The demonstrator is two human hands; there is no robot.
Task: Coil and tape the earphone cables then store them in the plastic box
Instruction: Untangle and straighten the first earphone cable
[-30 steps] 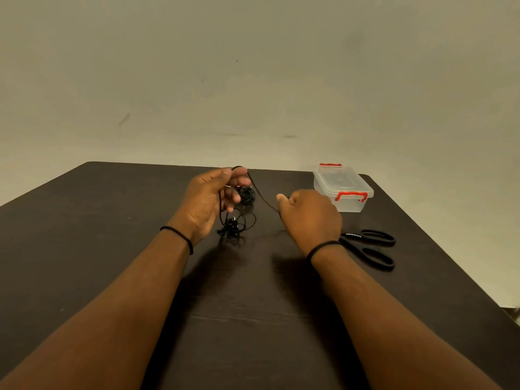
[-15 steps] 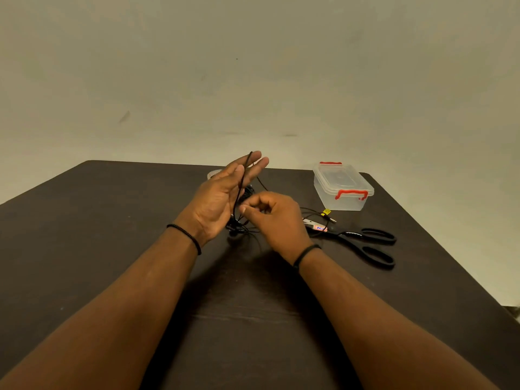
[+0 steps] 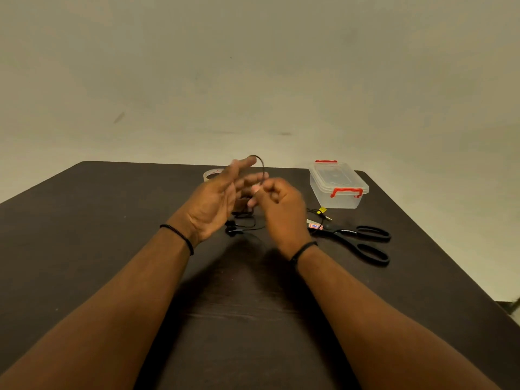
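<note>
Over the dark brown table [image 3: 112, 249], the left hand [image 3: 213, 206] has straight fingers with a thin black earphone cable [image 3: 263, 167] looped over them; the right hand [image 3: 278, 204] pinches that cable. A lidded clear plastic box with red clasps [image 3: 337, 184] stands beyond black-handled scissors [image 3: 363, 237].

Your left hand [image 3: 213, 204] and right hand [image 3: 278, 206] meet mid-table [image 3: 112, 249], cable [image 3: 263, 170] looped between | tape roll [image 3: 211, 174] behind your left hand; plastic box [image 3: 337, 184] far right | scissors [image 3: 363, 240] before the box
</note>
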